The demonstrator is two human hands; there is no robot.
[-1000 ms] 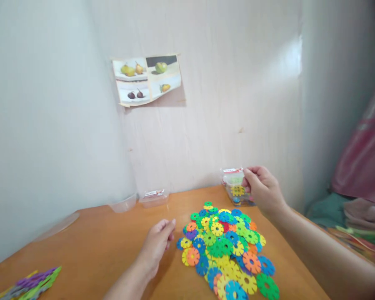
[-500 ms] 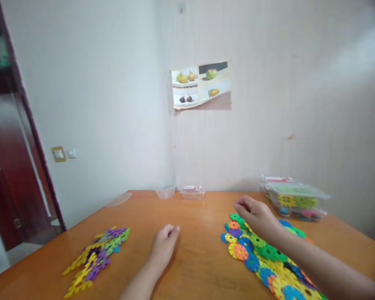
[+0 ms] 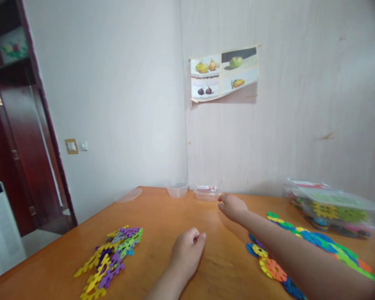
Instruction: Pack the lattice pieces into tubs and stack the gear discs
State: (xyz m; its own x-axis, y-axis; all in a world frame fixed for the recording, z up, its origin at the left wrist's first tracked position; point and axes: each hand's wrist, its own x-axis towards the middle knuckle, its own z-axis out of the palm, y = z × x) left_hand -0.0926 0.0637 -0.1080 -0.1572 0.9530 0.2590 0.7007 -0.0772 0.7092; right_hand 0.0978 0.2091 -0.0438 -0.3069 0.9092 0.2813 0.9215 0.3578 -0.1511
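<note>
My left hand [image 3: 188, 251] rests on the wooden table, its fingers curled into a loose fist with nothing showing in them. Stretched forward over the table, my right hand [image 3: 233, 206] has its thumb and forefinger slightly apart at the right end of a small clear plastic box [image 3: 206, 196] with a red and white label. Whether the fingertips touch the box, I cannot tell. Under and beside my right forearm lies a pile of colourful notched plastic discs [image 3: 275, 270]. To the left of my left hand is a heap of yellow, purple, green and grey interlocking plastic pieces [image 3: 112, 260].
Along the table's back edge stand a clear plastic tub [image 3: 177, 191] and a flat translucent lid [image 3: 129, 195]. Clear containers [image 3: 337, 210] filled with coloured pieces stand at the back right. Behind the table are walls, with a fruit picture [image 3: 224, 75] taped up.
My right hand has moved from above the discs forward and left to the labelled box. The view has turned slightly left. My left hand stays in a fist on the table.
</note>
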